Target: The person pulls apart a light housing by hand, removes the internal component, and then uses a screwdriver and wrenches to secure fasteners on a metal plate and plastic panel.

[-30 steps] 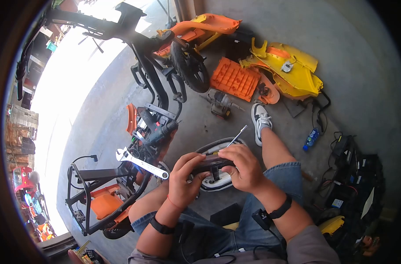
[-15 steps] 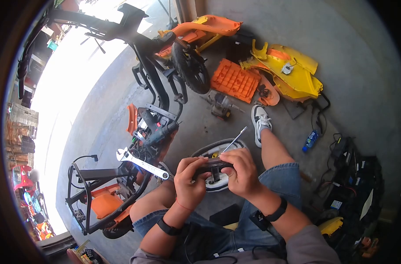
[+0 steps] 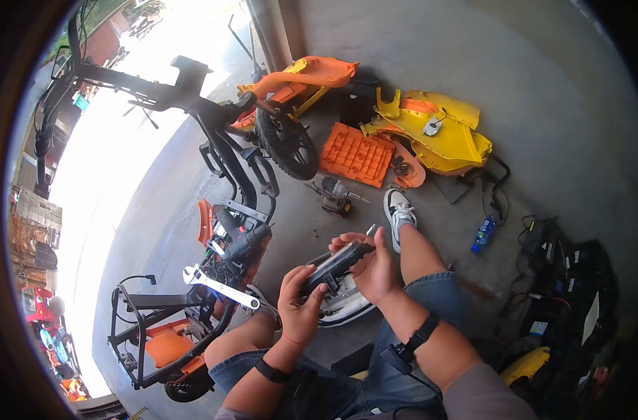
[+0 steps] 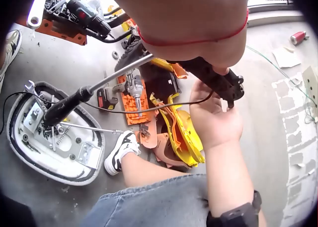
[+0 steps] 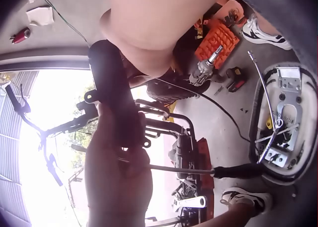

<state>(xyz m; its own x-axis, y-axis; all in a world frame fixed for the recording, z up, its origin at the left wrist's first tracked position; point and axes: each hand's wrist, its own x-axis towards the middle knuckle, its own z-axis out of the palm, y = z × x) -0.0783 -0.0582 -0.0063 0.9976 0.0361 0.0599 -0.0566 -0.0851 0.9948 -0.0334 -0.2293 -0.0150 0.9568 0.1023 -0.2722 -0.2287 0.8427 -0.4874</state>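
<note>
My left hand (image 3: 301, 297) grips the near end of a long black part with small mounting tabs (image 3: 336, 269), tilted up toward the right. In the right wrist view, the shaft of a screwdriver (image 5: 241, 172) passes through that same hand's fingers; its black handle sticks out to one side. My right hand (image 3: 376, 273) is at the part's far end, fingers extended behind it and thumb raised. Below both hands lies a white oval pan with a black rim (image 4: 64, 167), like an upturned seat, with metal brackets and a long silver rod (image 4: 94, 128) on it.
At left stands a stripped black scooter frame (image 3: 224, 154), with an adjustable wrench (image 3: 221, 287) and a drill (image 3: 245, 245) on it. Ahead lie an orange grid panel (image 3: 357, 154), yellow body panels (image 3: 438, 136) and a power tool (image 3: 336, 196). A blue bottle (image 3: 483, 234) lies at right.
The black part has gone from level to tilted, its right end higher. My right hand has loosened from its two-handed hold and straightened its fingers. The head view has shifted slightly.
</note>
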